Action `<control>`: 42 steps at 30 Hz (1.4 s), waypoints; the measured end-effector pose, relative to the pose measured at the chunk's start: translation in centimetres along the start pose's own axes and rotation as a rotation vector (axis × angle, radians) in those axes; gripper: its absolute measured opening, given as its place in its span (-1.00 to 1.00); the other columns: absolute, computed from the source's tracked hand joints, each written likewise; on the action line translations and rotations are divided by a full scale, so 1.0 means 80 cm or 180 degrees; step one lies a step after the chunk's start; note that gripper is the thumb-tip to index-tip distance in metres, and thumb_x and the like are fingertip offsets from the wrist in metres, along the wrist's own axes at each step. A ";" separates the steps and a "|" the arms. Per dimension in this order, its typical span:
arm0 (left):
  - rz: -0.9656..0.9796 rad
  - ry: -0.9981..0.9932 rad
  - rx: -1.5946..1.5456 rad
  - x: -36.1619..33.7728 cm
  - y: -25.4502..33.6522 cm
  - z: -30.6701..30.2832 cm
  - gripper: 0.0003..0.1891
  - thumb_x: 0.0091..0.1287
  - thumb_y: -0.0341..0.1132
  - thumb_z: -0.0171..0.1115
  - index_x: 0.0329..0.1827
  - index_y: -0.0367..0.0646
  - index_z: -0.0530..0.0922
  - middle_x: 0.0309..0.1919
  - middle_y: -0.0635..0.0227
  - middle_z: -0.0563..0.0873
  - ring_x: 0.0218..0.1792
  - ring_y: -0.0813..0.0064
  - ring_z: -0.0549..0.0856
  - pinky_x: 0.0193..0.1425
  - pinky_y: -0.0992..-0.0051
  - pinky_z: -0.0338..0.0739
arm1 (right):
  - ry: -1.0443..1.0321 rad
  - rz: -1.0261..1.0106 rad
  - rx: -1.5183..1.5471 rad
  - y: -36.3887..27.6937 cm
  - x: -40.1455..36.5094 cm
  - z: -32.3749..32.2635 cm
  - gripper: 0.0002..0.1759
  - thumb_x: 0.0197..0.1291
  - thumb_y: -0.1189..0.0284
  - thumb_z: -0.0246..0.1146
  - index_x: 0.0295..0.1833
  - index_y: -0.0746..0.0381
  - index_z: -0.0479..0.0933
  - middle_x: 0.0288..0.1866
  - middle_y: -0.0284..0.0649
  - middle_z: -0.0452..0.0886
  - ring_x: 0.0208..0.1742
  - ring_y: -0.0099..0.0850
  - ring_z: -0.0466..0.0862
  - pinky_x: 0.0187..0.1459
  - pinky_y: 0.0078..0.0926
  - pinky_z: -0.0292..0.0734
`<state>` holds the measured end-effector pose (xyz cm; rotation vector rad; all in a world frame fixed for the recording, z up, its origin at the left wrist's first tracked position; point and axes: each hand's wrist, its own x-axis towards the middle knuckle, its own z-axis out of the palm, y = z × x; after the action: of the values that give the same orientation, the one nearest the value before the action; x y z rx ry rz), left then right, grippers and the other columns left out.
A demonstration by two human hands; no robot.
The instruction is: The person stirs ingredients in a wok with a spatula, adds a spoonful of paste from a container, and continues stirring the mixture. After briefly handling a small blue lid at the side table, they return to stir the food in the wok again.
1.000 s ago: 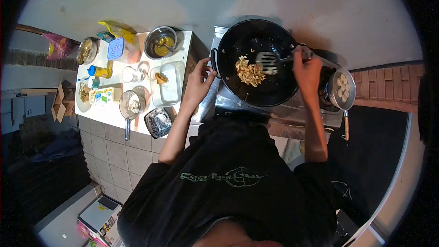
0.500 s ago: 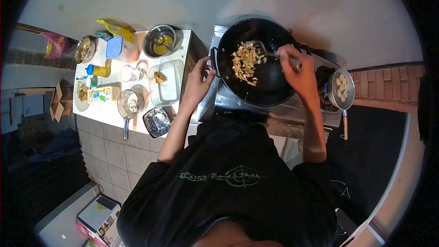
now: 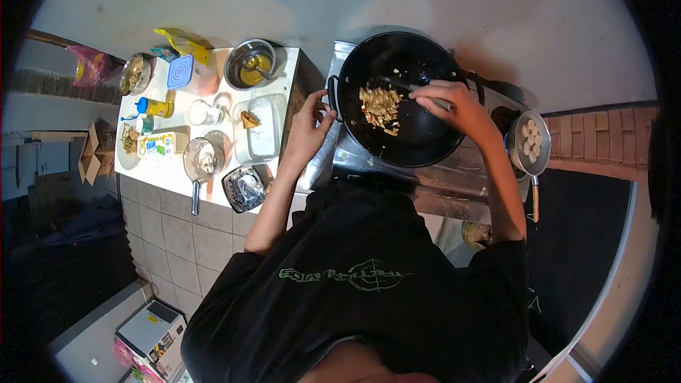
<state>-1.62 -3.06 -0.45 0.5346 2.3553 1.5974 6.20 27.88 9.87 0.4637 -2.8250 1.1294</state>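
A large black wok [image 3: 418, 143] stands on the stove, with browned, chopped food [image 3: 381, 108] heaped left of its middle. My left hand [image 3: 310, 128] is closed at the wok's left side handle [image 3: 333, 96], thumb and fingers at its lower end. Over the right half of the wok, my right hand [image 3: 454, 105] grips a metal slotted spatula [image 3: 399, 84]. The spatula's shaft slants toward the upper edge of the food; its dark head is hard to make out against the wok.
Right of the wok, a long-handled strainer [image 3: 533, 159] holds pale round pieces. On the white table [image 3: 167, 179] at left are a steel bowl [image 3: 245, 79] of yellow liquid, a clear container [image 3: 266, 143], a small saucepan [image 3: 191, 170], a black dish [image 3: 243, 190] and a blue-capped jar [image 3: 154, 107].
My right hand has shifted slightly and turned, with the spatula now lower-angled and its head less visible. The food is more bunched together. My left hand stays at the handle.
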 end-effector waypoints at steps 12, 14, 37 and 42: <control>-0.0006 -0.0009 0.0057 -0.002 -0.001 0.001 -0.52 0.34 -0.43 0.32 0.34 -0.23 0.48 -0.30 0.29 0.70 -0.39 0.50 0.62 -0.23 0.47 0.54 | 0.0493 0.1435 0.1152 0.099 -0.018 -0.014 -0.72 0.46 0.23 0.23 -0.04 0.17 0.76 -0.48 -0.39 0.62 -0.48 -0.64 0.53 -0.42 -0.67 0.42; 0.0003 -0.0014 0.0042 -0.001 -0.002 0.001 -0.52 0.34 -0.44 0.32 0.34 -0.23 0.48 -0.30 0.29 0.70 -0.39 0.50 0.62 -0.23 0.47 0.54 | 0.0248 0.1512 0.1221 0.043 -0.016 -0.015 -0.72 0.46 0.23 0.24 -0.05 0.17 0.75 -0.50 -0.40 0.60 -0.49 -0.65 0.51 -0.43 -0.68 0.41; 0.0151 -0.0519 -0.0139 0.012 -0.009 -0.025 -0.51 0.33 -0.46 0.33 0.33 -0.25 0.46 -0.26 0.27 0.74 -0.34 0.41 0.67 -0.15 0.42 0.56 | 0.1777 0.0345 -0.0375 -0.109 -0.061 0.115 -0.79 0.29 0.51 0.34 0.03 0.22 0.69 -0.35 -0.14 0.66 -0.44 -0.32 0.66 -0.41 -0.42 0.53; 0.0073 -0.0654 -0.0408 0.016 -0.020 -0.032 -0.55 0.36 -0.44 0.31 0.31 -0.25 0.51 -0.25 0.29 0.75 -0.34 0.46 0.66 -0.15 0.45 0.55 | 0.0904 0.0694 -0.1124 -0.164 -0.084 0.100 -0.53 0.11 0.55 0.43 0.19 0.12 0.65 -0.28 -0.16 0.57 -0.35 -0.19 0.65 -0.31 -0.32 0.56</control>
<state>-4.08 -5.16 -1.03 0.6656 2.0900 1.6063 16.96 15.11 11.64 -0.0292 -2.7759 0.6322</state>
